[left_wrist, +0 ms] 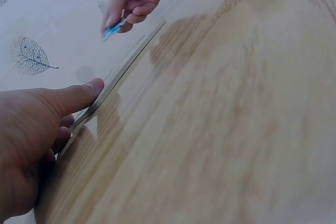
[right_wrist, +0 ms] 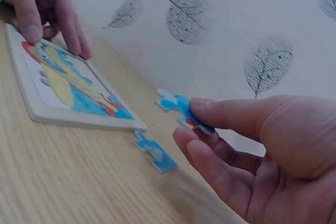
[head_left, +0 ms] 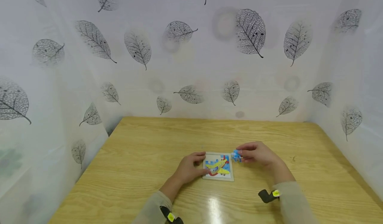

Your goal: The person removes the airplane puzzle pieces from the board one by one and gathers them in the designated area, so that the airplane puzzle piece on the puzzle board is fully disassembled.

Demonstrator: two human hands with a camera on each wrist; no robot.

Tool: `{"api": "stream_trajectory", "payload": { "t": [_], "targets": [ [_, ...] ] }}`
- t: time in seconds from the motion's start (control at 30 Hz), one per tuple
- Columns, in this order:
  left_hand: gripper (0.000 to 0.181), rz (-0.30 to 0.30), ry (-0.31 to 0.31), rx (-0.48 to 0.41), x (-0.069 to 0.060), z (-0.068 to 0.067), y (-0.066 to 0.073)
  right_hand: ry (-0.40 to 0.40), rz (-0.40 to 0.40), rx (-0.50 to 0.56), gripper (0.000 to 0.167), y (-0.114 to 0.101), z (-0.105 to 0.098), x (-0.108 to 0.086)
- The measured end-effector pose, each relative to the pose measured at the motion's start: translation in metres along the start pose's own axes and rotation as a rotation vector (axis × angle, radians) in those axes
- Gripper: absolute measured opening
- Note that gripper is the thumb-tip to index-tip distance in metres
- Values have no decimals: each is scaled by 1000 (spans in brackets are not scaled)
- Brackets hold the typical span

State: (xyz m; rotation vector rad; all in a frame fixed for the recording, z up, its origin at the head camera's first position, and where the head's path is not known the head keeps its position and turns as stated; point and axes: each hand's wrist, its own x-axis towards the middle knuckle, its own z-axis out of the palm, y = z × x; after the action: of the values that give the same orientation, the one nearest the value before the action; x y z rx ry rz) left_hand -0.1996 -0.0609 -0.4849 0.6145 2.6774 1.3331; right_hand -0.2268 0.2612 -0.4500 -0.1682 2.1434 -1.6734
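Observation:
A square jigsaw puzzle board (right_wrist: 89, 123) with a pale rim lies on the table, showing a yellow and red airplane on blue pieces; part of its upper area is bare. My left hand (head_left: 189, 168) holds the board's left side, thumb at its near left corner and fingers along the far left edge. Just right of the board, my right hand (head_left: 259, 154) pinches a blue puzzle piece (right_wrist: 177, 104) with a bit of red, held above the table. Below it, another blue puzzle piece (right_wrist: 157, 154) lies flat beside the board's corner. In the head view these two pieces overlap.
The wooden table (head_left: 143, 144) extends around the board on all sides. A white curtain (head_left: 191, 64) printed with dark leaves hangs behind the table and along both sides. Black camera straps (head_left: 267, 196) sit at the wrists of the pale sleeves.

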Motion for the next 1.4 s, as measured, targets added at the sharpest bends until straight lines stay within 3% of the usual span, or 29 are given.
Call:
{"api": "stream_trajectory", "payload": {
  "t": [0.37, 0.47, 0.7, 1.23, 1.4],
  "targets": [
    [66, 11, 0, 13, 2, 1, 0, 36, 55, -63, 38, 12, -30, -13],
    [66, 14, 0, 16, 2, 1, -1, 55, 62, -97, 35, 12, -30, -15],
    [67, 10, -3, 23, 2, 2, -2, 153, 50, -285, 33, 11, -23, -14],
    [66, 28, 2, 29, 1, -1, 0, 180, 74, -212, 24, 8, -14, -13],
    [66, 25, 1, 30, -1, 0, 2, 156, 49, -164, 26, 12, -17, -13]
  ]
}}
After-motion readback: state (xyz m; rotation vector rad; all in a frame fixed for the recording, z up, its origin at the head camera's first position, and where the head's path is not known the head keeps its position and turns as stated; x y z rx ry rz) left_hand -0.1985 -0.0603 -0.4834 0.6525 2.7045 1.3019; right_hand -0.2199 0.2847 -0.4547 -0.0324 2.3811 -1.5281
